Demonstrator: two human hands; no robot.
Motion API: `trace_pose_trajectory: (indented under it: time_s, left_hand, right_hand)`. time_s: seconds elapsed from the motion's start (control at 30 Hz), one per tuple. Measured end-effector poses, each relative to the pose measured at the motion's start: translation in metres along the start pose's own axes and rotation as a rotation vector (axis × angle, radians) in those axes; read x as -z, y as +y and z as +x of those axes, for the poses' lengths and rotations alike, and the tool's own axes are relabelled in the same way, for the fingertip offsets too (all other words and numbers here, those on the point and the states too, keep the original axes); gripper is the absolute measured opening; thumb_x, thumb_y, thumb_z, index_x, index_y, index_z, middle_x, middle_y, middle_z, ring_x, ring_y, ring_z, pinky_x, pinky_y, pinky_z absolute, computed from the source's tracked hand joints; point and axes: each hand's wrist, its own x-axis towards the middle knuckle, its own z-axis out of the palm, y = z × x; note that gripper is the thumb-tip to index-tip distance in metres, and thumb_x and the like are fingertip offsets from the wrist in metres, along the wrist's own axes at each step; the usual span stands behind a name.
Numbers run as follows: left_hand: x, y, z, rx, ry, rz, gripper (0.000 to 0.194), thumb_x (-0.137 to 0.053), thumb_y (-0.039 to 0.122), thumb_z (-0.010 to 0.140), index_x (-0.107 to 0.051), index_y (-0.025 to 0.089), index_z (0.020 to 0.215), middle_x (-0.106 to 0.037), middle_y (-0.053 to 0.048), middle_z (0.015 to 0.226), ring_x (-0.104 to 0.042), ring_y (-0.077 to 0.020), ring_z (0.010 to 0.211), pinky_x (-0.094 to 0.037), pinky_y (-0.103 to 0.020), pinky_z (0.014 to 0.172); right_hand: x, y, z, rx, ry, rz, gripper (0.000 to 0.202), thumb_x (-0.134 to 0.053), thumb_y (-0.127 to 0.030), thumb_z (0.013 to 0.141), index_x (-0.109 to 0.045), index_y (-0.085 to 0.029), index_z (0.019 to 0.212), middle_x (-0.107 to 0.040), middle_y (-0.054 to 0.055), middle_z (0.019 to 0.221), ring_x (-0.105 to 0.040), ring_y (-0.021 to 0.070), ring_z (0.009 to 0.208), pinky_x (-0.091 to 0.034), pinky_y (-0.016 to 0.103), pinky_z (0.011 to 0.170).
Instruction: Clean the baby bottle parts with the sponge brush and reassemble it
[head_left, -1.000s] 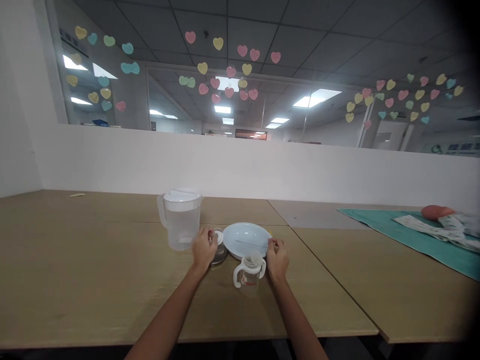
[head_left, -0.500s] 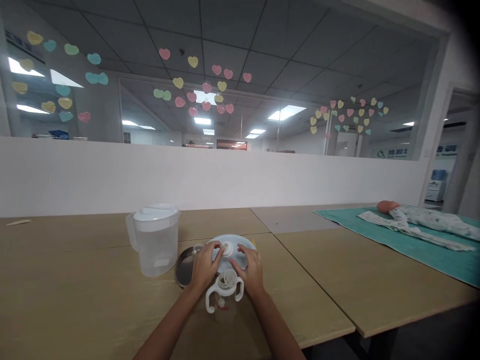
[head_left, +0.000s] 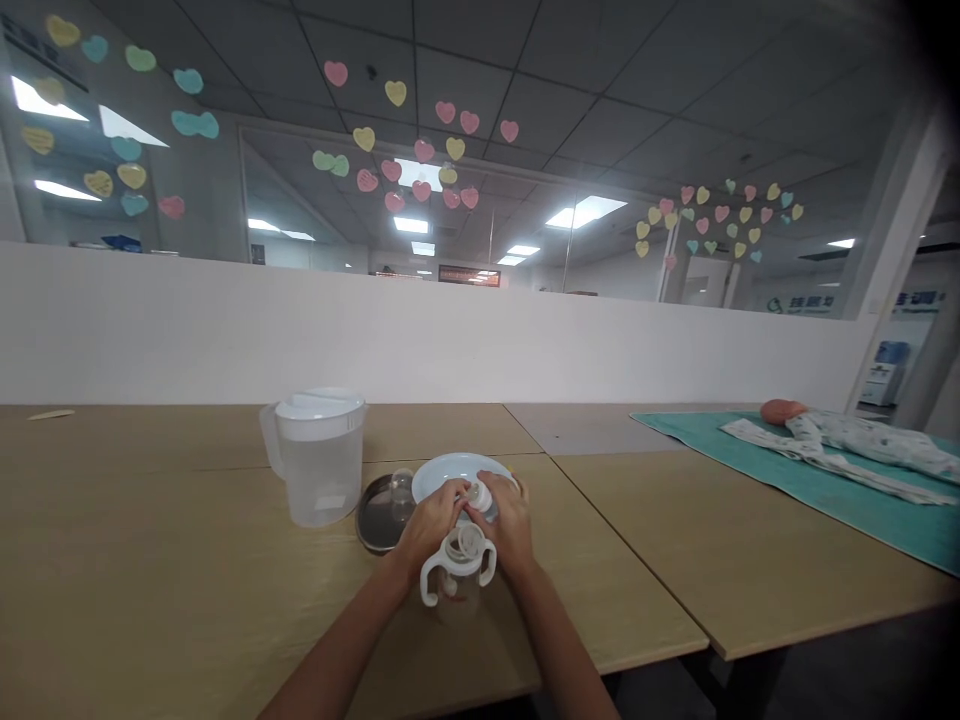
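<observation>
A small white cap-like piece [head_left: 478, 497] is held between my two hands, above the near part of a pale blue plate [head_left: 442, 472]. My left hand [head_left: 435, 522] pinches it from the left, and the fingers of my right hand [head_left: 510, 520] close round its right side. Just below my hands stands a clear bottle [head_left: 459, 592] with a white two-handled collar [head_left: 431, 577] and an open top. Left of the plate, a clear dome-shaped cover [head_left: 402, 494] rests at a round metal tray [head_left: 375, 518].
A lidded clear pitcher [head_left: 321, 465] stands left of the metal tray. Far right, a green cloth [head_left: 697, 447] bears a doll [head_left: 862, 440] in pale patterned clothing. A thin flat piece [head_left: 51, 414] lies at the far left. A low white wall [head_left: 450, 345] runs behind the tables.
My right hand has closed in on the white piece, which it stood apart from before. Both hands are now together around it. The view has shifted slightly.
</observation>
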Motion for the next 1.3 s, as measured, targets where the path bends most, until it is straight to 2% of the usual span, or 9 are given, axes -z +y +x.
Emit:
trace_pose_trajectory:
  time_s: [0.13,0.33,0.57,0.8,0.97,1.07,1.17,1.23,1.3]
  left_hand:
    - [0.000,-0.004,-0.003,-0.009,-0.001,-0.033,0.021,-0.030,0.028,0.093,-0.047,0.022,0.104,-0.062,-0.005,0.113,-0.058,-0.0159,0.107,-0.046,-0.032,0.092]
    - [0.009,-0.002,-0.004,0.105,0.014,-0.081,0.020,-0.031,0.035,0.093,-0.047,0.023,0.095,-0.067,-0.003,0.093,-0.065,-0.0182,0.089,-0.049,-0.030,0.077]
    - [0.023,0.005,-0.003,0.086,0.032,-0.198,0.023,-0.032,0.038,0.092,-0.049,0.023,0.091,-0.065,-0.007,0.107,-0.058,-0.0200,0.105,-0.044,-0.034,0.091]
    - [0.021,-0.002,-0.004,0.072,0.037,-0.077,0.024,-0.031,0.036,0.092,-0.051,0.022,0.090,-0.066,-0.005,0.096,-0.061,-0.0186,0.093,-0.046,-0.032,0.084]
    - [0.022,0.009,-0.005,0.026,0.018,-0.008,0.025,-0.036,0.035,0.091,-0.056,0.022,0.099,-0.066,-0.004,0.098,-0.062,-0.0182,0.090,-0.047,-0.030,0.083]
    - [0.037,0.016,-0.003,0.050,0.084,-0.070,0.027,-0.037,0.037,0.091,-0.058,0.023,0.102,-0.067,-0.002,0.102,-0.063,-0.0159,0.087,-0.047,-0.027,0.081]
    - [0.067,0.030,0.006,0.048,0.148,-0.071,0.030,-0.039,0.039,0.090,-0.063,0.022,0.090,-0.070,-0.001,0.089,-0.064,-0.0155,0.081,-0.048,-0.026,0.076]
    - [0.094,0.051,0.017,0.037,0.218,-0.096,0.030,-0.045,0.040,0.088,-0.066,0.020,0.084,-0.071,-0.002,0.082,-0.064,-0.0153,0.076,-0.049,-0.025,0.071]
    - [0.125,0.082,0.034,0.012,0.339,-0.133,0.027,-0.055,0.041,0.082,-0.068,0.018,0.079,-0.071,-0.002,0.077,-0.064,-0.0148,0.073,-0.050,-0.025,0.070]
  right_hand:
    - [0.005,0.000,0.001,0.079,0.013,-0.052,0.032,-0.055,-0.034,0.085,-0.055,-0.020,0.114,-0.065,0.008,0.109,-0.058,0.0203,0.102,-0.026,0.044,0.103]
    - [0.005,-0.005,0.002,0.219,0.075,-0.167,0.031,-0.049,-0.027,0.089,-0.054,-0.020,0.119,-0.065,0.009,0.113,-0.062,0.0183,0.097,-0.028,0.044,0.102]
    - [0.006,-0.008,0.002,0.255,0.096,-0.234,0.029,-0.049,-0.032,0.090,-0.058,-0.021,0.115,-0.067,0.008,0.108,-0.063,0.0161,0.084,-0.033,0.041,0.099]
    - [0.010,-0.005,0.000,0.277,0.077,-0.252,0.033,-0.048,-0.023,0.089,-0.053,-0.024,0.122,-0.065,0.005,0.114,-0.060,0.0158,0.085,-0.028,0.041,0.100]
    - [0.010,0.003,-0.006,0.185,0.130,-0.282,0.034,-0.052,-0.025,0.087,-0.052,-0.022,0.121,-0.065,0.007,0.113,-0.060,0.0188,0.090,-0.030,0.044,0.098]
    - [0.010,0.008,-0.007,0.015,0.293,-0.297,0.035,-0.055,-0.034,0.085,-0.053,-0.019,0.116,-0.067,0.011,0.104,-0.059,0.0225,0.090,-0.035,0.045,0.092]
    - [0.012,0.010,-0.006,-0.122,0.433,-0.325,0.037,-0.057,-0.039,0.083,-0.055,-0.016,0.112,-0.066,0.013,0.098,-0.059,0.0246,0.088,-0.037,0.046,0.089]
    - [0.013,0.009,-0.006,-0.164,0.428,-0.332,0.036,-0.057,-0.041,0.084,-0.056,-0.016,0.110,-0.066,0.013,0.098,-0.058,0.0245,0.088,-0.036,0.045,0.089]
    - [0.014,0.008,-0.006,-0.181,0.388,-0.323,0.036,-0.056,-0.042,0.084,-0.056,-0.016,0.109,-0.066,0.012,0.098,-0.058,0.0240,0.088,-0.036,0.044,0.090]
